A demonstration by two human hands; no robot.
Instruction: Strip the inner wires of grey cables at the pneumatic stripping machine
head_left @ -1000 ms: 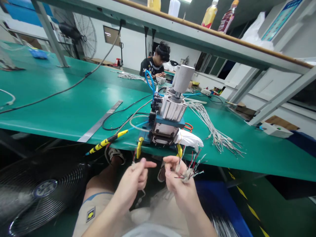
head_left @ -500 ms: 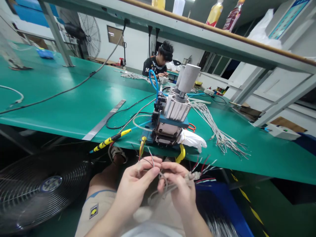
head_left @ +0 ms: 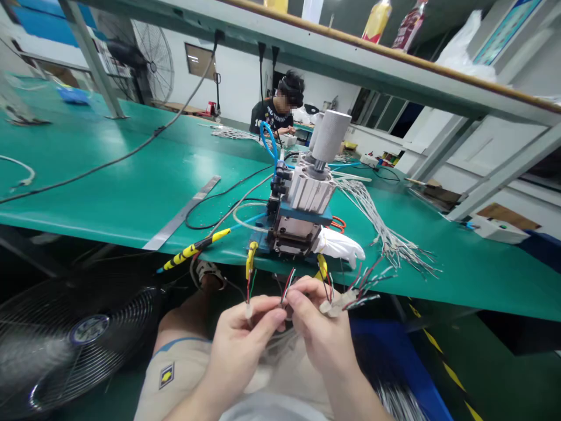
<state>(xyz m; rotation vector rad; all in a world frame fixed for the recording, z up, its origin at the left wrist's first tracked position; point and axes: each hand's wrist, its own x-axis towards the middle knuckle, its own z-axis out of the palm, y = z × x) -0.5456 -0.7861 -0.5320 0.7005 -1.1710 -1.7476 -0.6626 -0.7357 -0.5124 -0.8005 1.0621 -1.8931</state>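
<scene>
My left hand (head_left: 245, 342) is closed in front of my lap, below the table's front edge. A grey cable (head_left: 248, 310) with thin black, red and green wires fanning out sticks up between its fingers. My right hand (head_left: 326, 333) is closed on a bunch of grey cables (head_left: 337, 305), whose stripped ends spread red, black, white and green wires to the right. The fingertips of both hands meet at another cable's loose wires (head_left: 288, 282). Its sheath is mostly hidden by the fingers. Just beyond the hands stands a pneumatic machine (head_left: 302, 193) with yellow guards at its front.
A white glove (head_left: 339, 245) lies against the machine. On the green table (head_left: 109, 193) are a steel ruler (head_left: 182, 213) and a cable bundle (head_left: 385, 228). A floor fan (head_left: 90, 330) is at lower left, a blue bin (head_left: 407, 362) at lower right. A person (head_left: 278, 108) sits opposite.
My right hand has turned and shifted, bringing its thumb and finger to the wires at my left fingertips. The cable bunch in it has tilted upward. The view has moved slightly.
</scene>
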